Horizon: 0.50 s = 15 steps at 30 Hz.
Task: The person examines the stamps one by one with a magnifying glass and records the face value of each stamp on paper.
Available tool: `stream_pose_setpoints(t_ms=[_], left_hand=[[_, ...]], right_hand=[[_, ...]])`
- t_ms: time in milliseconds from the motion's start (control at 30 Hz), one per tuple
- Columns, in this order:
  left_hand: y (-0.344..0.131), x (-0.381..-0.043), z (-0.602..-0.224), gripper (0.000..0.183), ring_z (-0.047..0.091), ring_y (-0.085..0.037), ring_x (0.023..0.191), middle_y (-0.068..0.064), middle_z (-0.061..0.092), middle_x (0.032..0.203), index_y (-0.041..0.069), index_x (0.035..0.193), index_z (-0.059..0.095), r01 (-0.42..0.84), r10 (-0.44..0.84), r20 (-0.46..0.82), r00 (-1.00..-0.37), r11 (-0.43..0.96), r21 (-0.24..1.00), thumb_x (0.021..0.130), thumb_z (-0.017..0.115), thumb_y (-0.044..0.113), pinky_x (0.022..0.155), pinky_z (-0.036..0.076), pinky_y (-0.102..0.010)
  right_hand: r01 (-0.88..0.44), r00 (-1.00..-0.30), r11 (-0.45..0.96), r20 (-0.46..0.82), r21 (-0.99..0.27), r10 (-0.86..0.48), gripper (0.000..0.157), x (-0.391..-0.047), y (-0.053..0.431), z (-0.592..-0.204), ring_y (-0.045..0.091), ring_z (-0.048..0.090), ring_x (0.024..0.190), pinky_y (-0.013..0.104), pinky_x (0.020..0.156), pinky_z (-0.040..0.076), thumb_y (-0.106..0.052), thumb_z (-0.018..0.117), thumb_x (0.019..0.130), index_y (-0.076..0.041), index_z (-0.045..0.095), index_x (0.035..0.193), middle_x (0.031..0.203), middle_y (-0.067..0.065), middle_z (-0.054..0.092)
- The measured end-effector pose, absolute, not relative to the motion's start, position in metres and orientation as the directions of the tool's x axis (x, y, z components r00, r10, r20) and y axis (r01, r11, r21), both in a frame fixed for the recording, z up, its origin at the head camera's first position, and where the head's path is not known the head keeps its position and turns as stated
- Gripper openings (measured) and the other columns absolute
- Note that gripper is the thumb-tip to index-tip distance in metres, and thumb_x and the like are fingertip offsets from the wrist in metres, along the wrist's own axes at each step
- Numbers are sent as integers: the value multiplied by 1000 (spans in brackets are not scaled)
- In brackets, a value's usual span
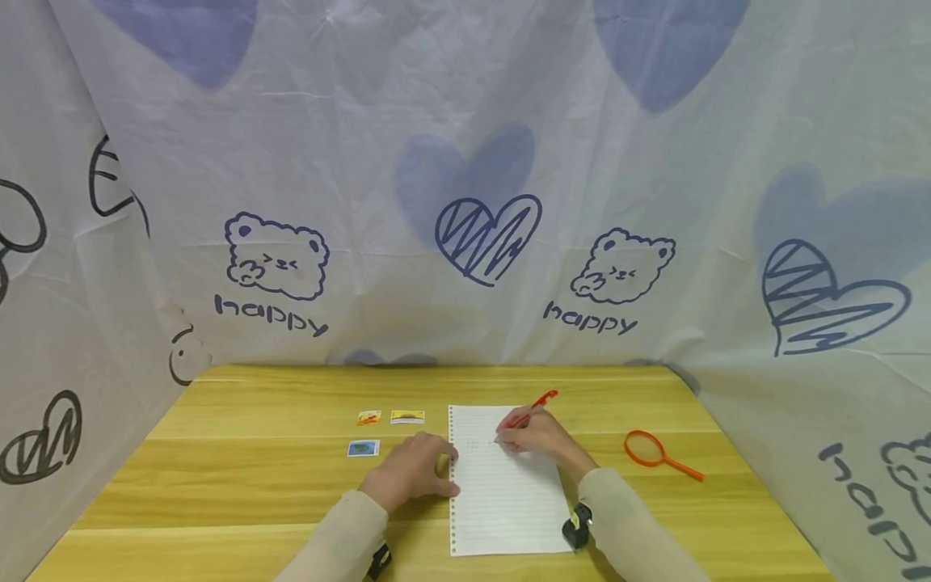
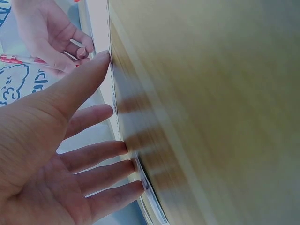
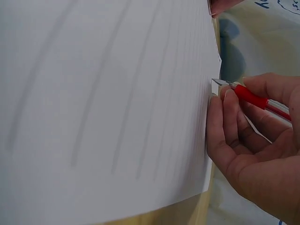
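Observation:
A sheet of lined paper [image 1: 509, 509] with punched holes down its left side lies on the wooden table. Faint writing shows near its top left. My right hand [image 1: 534, 432] pinches a red pen [image 1: 541, 399], its tip at one of the upper lines; in the right wrist view the pen's red grip [image 3: 251, 96] sits between thumb and fingers. My left hand [image 1: 416, 469] rests at the paper's left edge, thumb and a fingertip on the holed margin. In the left wrist view the fingers [image 2: 101, 157] are spread and fairly straight, holding nothing.
Several small picture cards lie left of the paper: a blue one [image 1: 363, 448], a yellow one [image 1: 407, 417] and an orange-and-yellow one [image 1: 368, 418]. An orange magnifying glass [image 1: 664, 459] lies to the right. A white printed curtain [image 1: 378, 267] hangs behind the table [image 1: 240, 477].

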<state>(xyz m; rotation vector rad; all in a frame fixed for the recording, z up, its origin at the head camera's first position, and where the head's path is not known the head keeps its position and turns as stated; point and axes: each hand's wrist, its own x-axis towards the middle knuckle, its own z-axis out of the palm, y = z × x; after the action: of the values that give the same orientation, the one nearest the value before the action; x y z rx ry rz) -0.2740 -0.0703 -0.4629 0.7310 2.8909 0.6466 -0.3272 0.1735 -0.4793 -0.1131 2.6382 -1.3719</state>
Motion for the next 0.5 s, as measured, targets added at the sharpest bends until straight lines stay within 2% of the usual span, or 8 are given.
stream_pose_setpoints(t_ms=[500], left_hand=[[-72,-273,-461,48,65,-35,119,-12,73,126,7,116,76,442,479,23,-877,788,428,78,91,31,103,53,-54]], right_hand=[[-60,-970,571,-86,-819,-226,10,-326,183,-475,15,64,74,26,71,57,-13,73,93,-10,75,103,88,4,73]])
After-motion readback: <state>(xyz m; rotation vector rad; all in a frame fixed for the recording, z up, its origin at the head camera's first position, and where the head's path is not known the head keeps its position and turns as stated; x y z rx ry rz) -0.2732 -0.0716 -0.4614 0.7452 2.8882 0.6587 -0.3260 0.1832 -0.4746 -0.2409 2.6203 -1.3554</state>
